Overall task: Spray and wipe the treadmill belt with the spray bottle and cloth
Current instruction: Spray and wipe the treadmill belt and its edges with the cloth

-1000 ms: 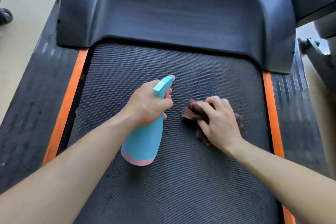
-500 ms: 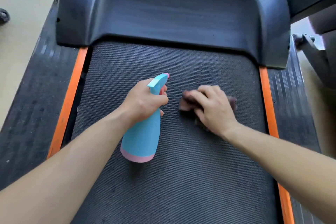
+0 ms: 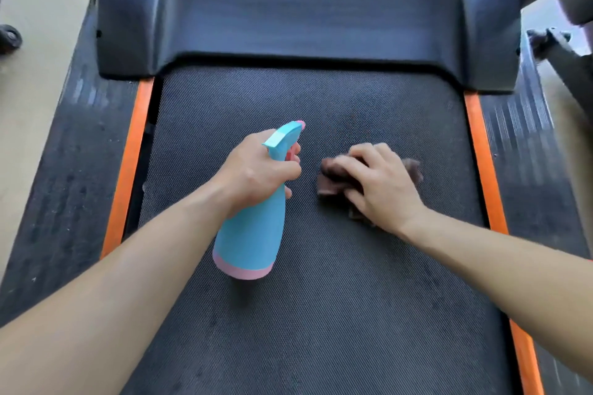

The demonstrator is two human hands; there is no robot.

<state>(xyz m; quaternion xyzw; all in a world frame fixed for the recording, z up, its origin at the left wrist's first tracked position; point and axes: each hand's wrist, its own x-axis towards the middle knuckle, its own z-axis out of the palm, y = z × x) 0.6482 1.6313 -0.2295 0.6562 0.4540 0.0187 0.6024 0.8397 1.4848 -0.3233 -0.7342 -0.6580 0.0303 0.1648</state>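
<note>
Left fingers (image 3: 285,168) grip spray bottle (image 3: 250,234); right fingers (image 3: 349,167) clutch cloth (image 3: 330,184); hood (image 3: 305,16) ahead

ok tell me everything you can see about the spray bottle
The light blue plastic spray bottle has a pink band round its base and a pink nozzle tip. It tapers from wide base to narrow neck. The left hand grips the neck, fingers curled by the trigger. It leans with its nozzle pointing away from the person, apparently held just above the dark textured treadmill belt.
</note>
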